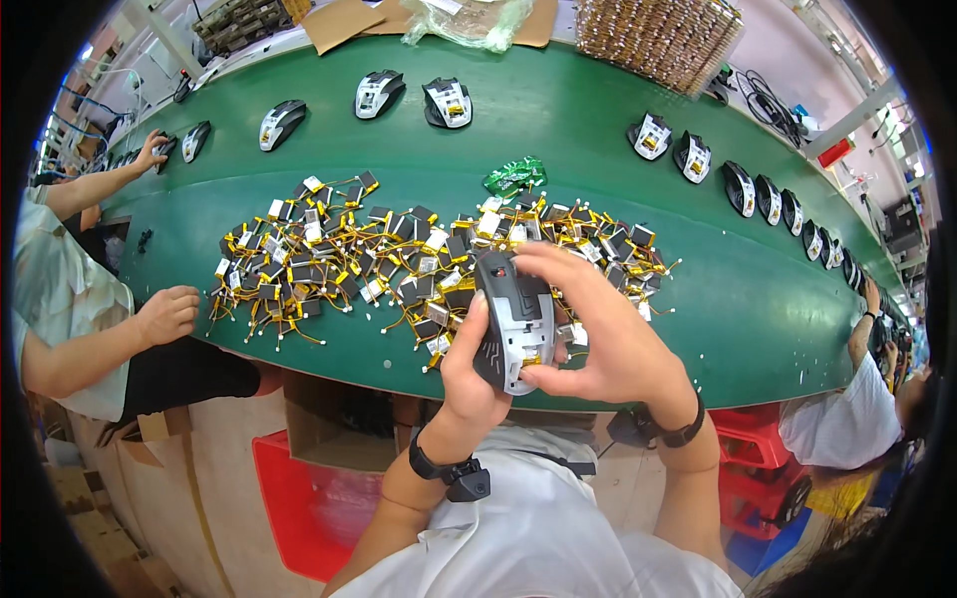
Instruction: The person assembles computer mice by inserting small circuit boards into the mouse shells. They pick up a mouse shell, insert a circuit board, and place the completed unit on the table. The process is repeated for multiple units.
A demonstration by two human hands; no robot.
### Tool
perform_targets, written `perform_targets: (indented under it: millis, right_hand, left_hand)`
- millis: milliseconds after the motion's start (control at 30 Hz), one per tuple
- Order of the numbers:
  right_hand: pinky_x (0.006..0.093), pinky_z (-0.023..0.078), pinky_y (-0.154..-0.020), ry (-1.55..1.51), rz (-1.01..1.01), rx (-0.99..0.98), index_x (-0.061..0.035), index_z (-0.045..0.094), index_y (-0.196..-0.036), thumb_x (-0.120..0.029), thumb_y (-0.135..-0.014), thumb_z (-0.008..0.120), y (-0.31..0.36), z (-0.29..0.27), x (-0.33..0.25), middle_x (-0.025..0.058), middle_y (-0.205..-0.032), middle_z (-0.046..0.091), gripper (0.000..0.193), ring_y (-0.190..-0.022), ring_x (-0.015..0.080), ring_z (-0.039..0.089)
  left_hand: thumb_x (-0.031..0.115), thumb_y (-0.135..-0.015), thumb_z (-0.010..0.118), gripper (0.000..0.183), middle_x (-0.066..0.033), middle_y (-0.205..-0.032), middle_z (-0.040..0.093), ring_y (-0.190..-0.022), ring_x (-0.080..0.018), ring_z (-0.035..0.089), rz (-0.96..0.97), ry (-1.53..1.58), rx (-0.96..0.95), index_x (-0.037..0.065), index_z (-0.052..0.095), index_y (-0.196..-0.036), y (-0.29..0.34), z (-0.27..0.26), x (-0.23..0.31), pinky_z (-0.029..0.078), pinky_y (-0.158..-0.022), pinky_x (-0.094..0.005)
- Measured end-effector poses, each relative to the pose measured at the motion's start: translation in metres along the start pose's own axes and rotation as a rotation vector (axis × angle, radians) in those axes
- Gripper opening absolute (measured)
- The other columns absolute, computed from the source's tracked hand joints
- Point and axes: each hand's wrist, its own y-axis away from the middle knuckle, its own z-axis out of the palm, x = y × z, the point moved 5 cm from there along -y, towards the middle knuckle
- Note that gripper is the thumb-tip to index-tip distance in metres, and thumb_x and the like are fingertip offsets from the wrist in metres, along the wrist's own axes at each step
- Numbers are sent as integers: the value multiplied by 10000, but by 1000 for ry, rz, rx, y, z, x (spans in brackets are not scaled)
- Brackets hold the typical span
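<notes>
A black and silver computer mouse (525, 311) is tilted up between my two hands, over the near edge of the green bench. Along its left side, the fingers and thumb of my left hand (469, 377) are closed on the shell. My right hand (618, 344) curls round the other side, fingertips at one end and thumb by the opening at the lower end. Something yellow shows in that opening. Just beyond the mouse lies a loose heap of small battery packs (401, 227), black and silver with yellow tape and thin wires.
A crumpled green wrapper (515, 176) lies behind the heap. More mice (449, 103) stand in a curved row along the green bench (728, 309). A stack of brown trays (653, 40) is at the back. Co-workers' hands (169, 314) are at left and right; a red bin (299, 508) sits below.
</notes>
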Motion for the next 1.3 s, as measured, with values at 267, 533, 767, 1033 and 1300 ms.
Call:
perform_targets:
  millis: [267,533,767,1033,1300]
  right_hand:
    - [448,364,-1101,-78,-67,-188,-66,423,-1456,-327,-653,892,-2,-1,8,214,-1541,321,966,-1395,400,364]
    - [500,306,-1124,-17,-129,16,2,267,-1504,-402,-648,847,19,3,5,273,-1502,284,1110,-1376,459,316]
    - [530,303,-1116,-14,-245,-58,-19,322,-1460,-330,-548,860,10,-10,3,317,-1483,272,1104,-1353,495,325]
    - [539,297,-1116,-94,-272,-100,-3,396,-1404,-314,-551,849,-2,-5,4,305,-1449,322,1014,-1360,490,314]
    - [503,360,-1074,-70,-300,-38,10,378,-1391,-254,-529,784,-10,4,4,290,-1359,371,988,-1274,465,394]
  left_hand:
    - [451,-1034,302,534,-166,-1196,623,-984,-304,670,-48,-5,137,66,436,-1380,7,-2,-3,568,-838,-436]
    - [484,-1031,369,540,-117,-1326,564,-1184,-281,583,68,-67,166,100,454,-1402,0,-26,-16,495,-988,-447]
    - [475,-1042,335,598,-114,-1447,451,-1302,-277,479,117,-90,87,90,323,-1501,-5,-8,-5,408,-1073,-408]
    - [445,-1038,323,601,-129,-1424,473,-1276,-283,507,89,-179,128,49,327,-1490,1,-39,5,442,-1044,-408]
    - [412,-1046,370,629,-202,-1488,369,-1320,-388,427,7,-338,170,19,248,-1522,11,-49,9,366,-1104,-508]
